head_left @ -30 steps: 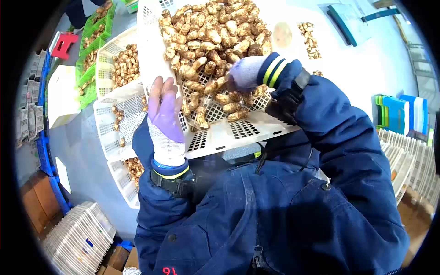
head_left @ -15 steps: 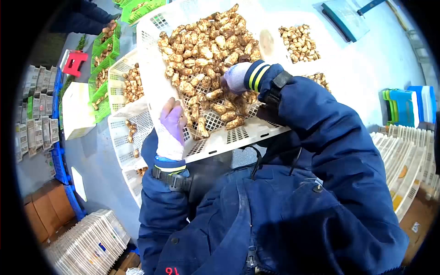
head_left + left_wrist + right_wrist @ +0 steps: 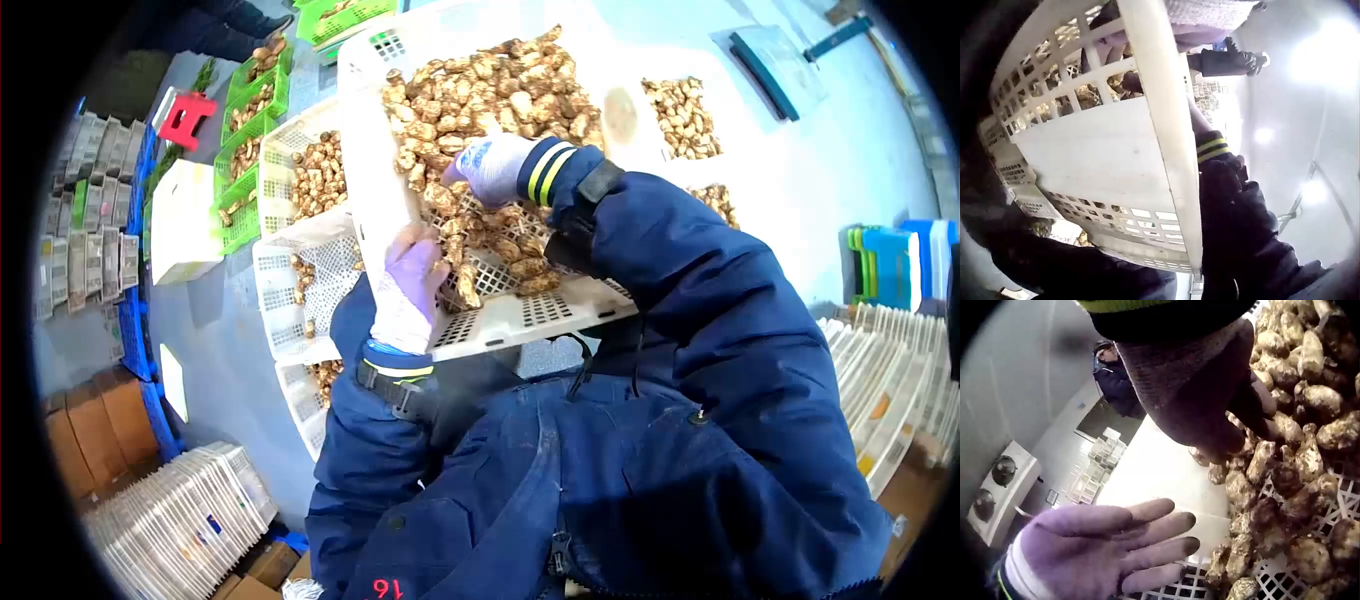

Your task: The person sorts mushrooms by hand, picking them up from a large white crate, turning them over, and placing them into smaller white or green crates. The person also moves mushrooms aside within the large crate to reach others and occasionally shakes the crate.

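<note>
A white perforated crate stands in front of me, holding a heap of brown-and-white mushrooms. Purple-and-white gloves cover both hands. My right hand reaches down into the mushrooms near the crate's left wall; the right wrist view has its fingertips right among them, and I cannot tell whether one is pinched. My left hand is at the left wall, near the front corner. In the right wrist view that left hand has its palm showing and fingers extended, holding nothing. The crate's outer wall fills much of the left wrist view.
More white crates and green baskets with mushrooms line the left side. Beyond the right arm lie smaller groups of mushrooms. Stacked white crates stand at the right. A person is in the background.
My right hand has shifted left and away from me across the mushrooms, toward the left wall. The left hand, raised with fingers up earlier, has lowered to the wall.
</note>
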Action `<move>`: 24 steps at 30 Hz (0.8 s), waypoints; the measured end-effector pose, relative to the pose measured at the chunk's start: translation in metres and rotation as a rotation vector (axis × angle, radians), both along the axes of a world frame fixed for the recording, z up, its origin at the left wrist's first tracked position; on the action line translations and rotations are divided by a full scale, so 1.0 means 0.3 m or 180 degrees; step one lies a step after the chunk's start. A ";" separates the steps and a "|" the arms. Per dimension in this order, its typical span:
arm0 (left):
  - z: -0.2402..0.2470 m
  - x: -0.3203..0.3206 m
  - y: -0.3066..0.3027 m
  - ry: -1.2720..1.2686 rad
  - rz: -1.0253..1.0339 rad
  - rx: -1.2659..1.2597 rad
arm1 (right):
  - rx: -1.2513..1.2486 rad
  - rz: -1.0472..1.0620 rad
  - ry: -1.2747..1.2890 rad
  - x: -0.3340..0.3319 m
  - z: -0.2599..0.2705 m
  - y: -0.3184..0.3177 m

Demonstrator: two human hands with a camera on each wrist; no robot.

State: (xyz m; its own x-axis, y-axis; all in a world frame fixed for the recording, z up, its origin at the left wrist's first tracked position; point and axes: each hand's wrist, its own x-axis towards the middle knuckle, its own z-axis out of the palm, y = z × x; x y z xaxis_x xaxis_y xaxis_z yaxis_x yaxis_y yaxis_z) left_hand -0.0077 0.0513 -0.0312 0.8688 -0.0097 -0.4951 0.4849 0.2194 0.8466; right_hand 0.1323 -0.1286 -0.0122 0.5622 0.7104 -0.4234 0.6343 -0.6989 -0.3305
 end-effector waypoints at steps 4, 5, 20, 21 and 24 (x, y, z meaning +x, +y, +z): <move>0.028 0.004 -0.013 0.0204 0.0181 -0.0133 | -0.0274 0.0157 -0.0563 -0.013 -0.142 0.079; 0.016 0.002 -0.005 0.0119 0.0175 -0.0204 | -0.0184 0.0071 -0.0714 -0.029 -0.168 0.086; 0.004 0.002 -0.007 0.0099 0.0216 -0.0099 | 0.0113 -0.0232 0.0241 -0.085 0.031 -0.139; 0.003 0.001 -0.007 0.0095 0.0198 -0.0103 | 0.0107 -0.0033 0.0079 -0.090 -0.029 -0.101; 0.004 0.010 -0.004 0.0099 0.0102 0.0026 | -0.0531 0.0197 0.0359 -0.089 -0.160 -0.052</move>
